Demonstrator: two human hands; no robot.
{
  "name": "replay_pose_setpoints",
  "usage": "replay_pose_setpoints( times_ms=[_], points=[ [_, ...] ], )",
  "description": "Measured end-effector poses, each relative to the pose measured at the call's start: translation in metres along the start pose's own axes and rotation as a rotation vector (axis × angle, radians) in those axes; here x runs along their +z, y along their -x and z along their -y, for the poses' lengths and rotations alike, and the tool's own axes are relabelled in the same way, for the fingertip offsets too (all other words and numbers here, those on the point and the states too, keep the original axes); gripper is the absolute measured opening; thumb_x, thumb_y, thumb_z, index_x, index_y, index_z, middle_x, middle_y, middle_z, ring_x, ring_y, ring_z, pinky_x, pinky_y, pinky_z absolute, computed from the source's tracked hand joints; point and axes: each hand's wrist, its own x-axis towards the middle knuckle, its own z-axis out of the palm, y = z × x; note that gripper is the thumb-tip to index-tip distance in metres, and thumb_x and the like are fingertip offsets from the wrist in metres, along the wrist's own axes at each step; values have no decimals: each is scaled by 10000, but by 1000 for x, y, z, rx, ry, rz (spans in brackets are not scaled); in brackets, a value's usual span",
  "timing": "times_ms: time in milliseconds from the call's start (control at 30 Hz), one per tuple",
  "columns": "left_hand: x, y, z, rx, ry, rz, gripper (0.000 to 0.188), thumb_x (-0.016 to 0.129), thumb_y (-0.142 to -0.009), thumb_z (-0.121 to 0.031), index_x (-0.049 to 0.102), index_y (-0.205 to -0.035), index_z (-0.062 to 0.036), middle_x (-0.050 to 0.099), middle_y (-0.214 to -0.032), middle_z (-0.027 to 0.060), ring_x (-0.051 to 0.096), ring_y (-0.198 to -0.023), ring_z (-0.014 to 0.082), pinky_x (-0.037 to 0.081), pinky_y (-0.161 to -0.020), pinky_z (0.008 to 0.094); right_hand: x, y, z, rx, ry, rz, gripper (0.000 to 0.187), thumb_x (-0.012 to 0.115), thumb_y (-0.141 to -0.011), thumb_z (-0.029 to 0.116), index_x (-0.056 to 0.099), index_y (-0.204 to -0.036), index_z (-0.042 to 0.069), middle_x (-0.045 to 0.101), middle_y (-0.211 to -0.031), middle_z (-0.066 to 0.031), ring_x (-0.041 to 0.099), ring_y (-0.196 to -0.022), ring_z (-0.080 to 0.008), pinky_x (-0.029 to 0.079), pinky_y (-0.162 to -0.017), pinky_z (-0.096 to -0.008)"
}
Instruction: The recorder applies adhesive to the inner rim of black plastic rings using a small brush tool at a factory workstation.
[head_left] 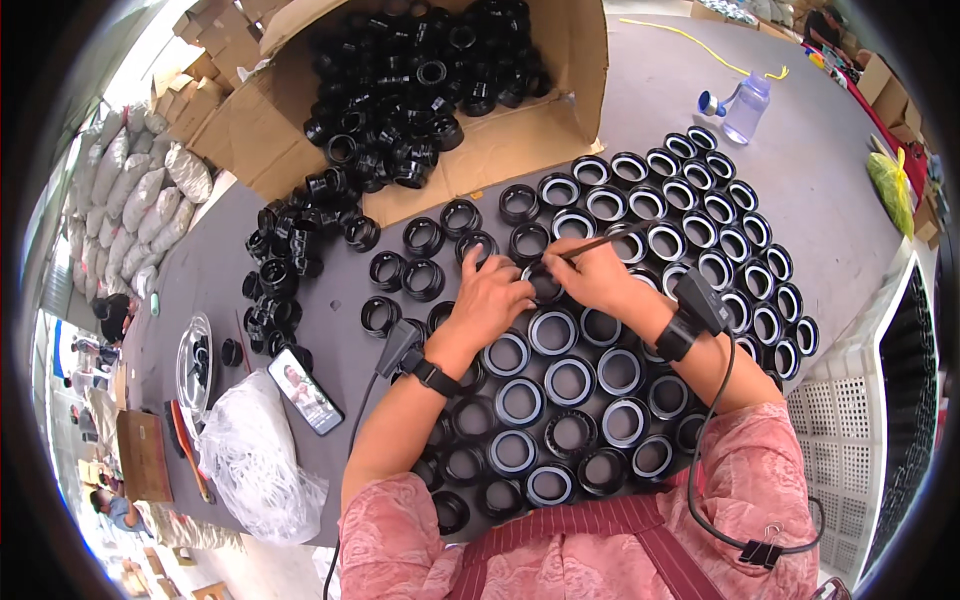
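In the middle of the table, my right hand (592, 276) is closed round a thin dark stick-like tool (628, 232). Its long end points up and to the right; its working end is hidden by my fingers, over a black ring (546, 286). My left hand (488, 298) is bent at the left side of that ring, thumb and fingertips at its rim. Just beyond the left fingers sits another black ring (477, 246). Rows of rings with pale inner bands (553, 331) surround both hands on the right and near sides. Plainer black rings (423, 236) stand to the left.
A tipped cardboard box (490, 160) spills a heap of black rings (420, 90) at the back. Leftward lie a phone (305, 390), a plastic bag (262, 455), a metal tray (193, 350) and a brush (187, 450). A water bottle (746, 108) stands back right, a white crate (835, 420) near right.
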Motion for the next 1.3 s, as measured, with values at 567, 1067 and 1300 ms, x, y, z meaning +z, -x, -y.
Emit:
replay_pose_setpoints(
  times_ms=[567,1067,1300],
  points=[
    [-12,-10,-2,-148,50,-3,171,608,-917,-274,702,-897,-134,690,-898,72,593,-1060,264,184,-1110,633,-43,18,4,249,-581,-187,214,586,-969,178,666,-962,-21,705,-804,-96,615,-598,-103,493,-533,-220],
    [-19,-14,7,-303,48,-36,203,677,-818,-212,673,-979,-88,680,-915,104,591,-1036,306,251,-1103,568,-8,15,15,74,290,124,185,602,-900,171,680,-931,5,636,-734,-249,642,-714,-420,515,-646,-451],
    [-43,27,14,-149,-37,-65,338,744,-742,-254,665,-1039,-112,618,-1137,96,504,-1182,305,238,-1113,562,3,1,19,91,273,32,218,596,-901,230,698,-919,38,663,-759,-239,659,-761,-422,538,-713,-491]
  ],
)
